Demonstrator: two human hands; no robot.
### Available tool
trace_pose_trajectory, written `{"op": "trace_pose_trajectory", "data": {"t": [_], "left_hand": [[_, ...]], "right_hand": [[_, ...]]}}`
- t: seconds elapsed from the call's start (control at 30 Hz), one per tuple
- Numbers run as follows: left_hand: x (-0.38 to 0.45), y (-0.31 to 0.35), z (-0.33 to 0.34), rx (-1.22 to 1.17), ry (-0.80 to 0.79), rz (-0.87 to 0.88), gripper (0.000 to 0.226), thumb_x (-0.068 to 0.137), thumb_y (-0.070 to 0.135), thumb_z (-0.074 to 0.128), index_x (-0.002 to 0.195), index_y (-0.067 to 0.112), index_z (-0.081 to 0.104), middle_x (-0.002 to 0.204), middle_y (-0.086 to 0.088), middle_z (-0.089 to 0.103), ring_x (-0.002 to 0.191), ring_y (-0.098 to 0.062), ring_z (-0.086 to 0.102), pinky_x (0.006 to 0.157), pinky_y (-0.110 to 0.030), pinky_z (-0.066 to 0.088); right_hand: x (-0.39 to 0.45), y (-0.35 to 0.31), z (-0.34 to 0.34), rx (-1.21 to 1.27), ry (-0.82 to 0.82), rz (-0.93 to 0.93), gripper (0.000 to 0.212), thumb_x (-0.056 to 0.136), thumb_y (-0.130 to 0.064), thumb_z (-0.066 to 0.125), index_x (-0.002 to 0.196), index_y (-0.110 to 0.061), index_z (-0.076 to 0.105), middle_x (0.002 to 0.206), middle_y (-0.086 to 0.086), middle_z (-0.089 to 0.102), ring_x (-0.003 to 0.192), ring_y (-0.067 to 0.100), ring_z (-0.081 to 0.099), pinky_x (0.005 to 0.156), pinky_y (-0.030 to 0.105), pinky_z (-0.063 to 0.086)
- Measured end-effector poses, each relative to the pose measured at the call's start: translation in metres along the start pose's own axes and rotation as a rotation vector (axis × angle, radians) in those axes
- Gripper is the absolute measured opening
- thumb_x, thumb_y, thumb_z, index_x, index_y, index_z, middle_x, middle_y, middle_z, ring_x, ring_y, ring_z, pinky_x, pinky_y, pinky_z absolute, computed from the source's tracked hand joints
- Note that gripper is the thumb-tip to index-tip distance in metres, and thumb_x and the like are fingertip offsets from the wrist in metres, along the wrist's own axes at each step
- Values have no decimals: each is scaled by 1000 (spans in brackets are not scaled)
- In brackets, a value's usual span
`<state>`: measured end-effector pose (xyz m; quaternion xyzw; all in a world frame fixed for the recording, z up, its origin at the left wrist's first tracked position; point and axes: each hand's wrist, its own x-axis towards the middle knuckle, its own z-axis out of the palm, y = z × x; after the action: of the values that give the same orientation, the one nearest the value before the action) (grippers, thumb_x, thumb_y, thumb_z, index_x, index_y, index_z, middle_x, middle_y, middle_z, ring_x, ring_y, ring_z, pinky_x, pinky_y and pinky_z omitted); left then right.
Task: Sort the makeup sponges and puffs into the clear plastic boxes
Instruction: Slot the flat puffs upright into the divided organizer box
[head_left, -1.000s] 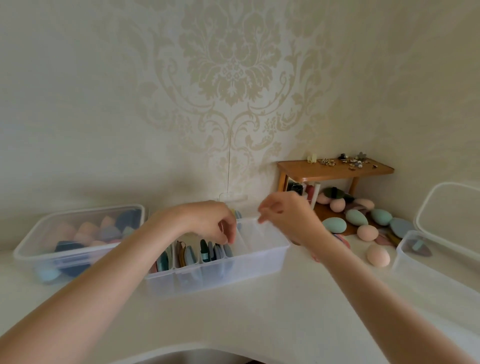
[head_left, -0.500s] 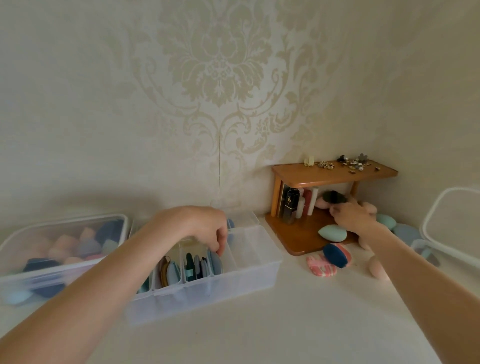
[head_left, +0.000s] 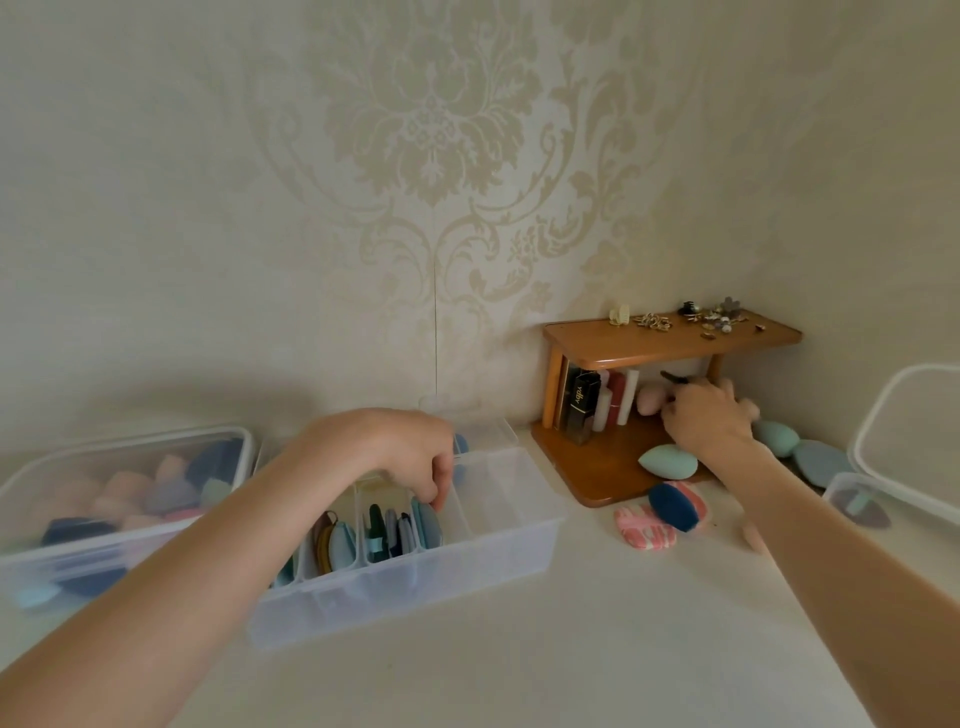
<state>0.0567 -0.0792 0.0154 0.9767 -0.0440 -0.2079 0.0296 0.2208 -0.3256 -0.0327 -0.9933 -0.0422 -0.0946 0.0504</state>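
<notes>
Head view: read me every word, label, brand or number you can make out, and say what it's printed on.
"ydby", as best it reads, gold letters running vertically on the black box standing on the lower level of the wooden shelf.
The white and red tubes beside it: no print legible.
The divided clear box, the other clear boxes and the sponges: no text visible.
</notes>
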Motion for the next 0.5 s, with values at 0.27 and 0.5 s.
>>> {"op": "trace_pose_trajectory", "data": {"t": [0.27,0.5], "left_hand": [[-16,-1,11,-44,48,-6,19,89,19,55,100,16,70,97,8,64,93,-12,58,88,-27,47],[-27,-7,29,-150,228,-70,18,87,24,58,101,19,68,112,3,63,105,-18,58,90,-28,45]], "right_hand": [[-102,-56,-51,485,310,-430,18,89,-6,54,99,-9,69,97,4,70,84,17,63,79,26,53],[-171,-118,-45,646,10,-571,27,89,-10,59,113,-12,47,88,6,67,69,15,62,64,24,57]]}}
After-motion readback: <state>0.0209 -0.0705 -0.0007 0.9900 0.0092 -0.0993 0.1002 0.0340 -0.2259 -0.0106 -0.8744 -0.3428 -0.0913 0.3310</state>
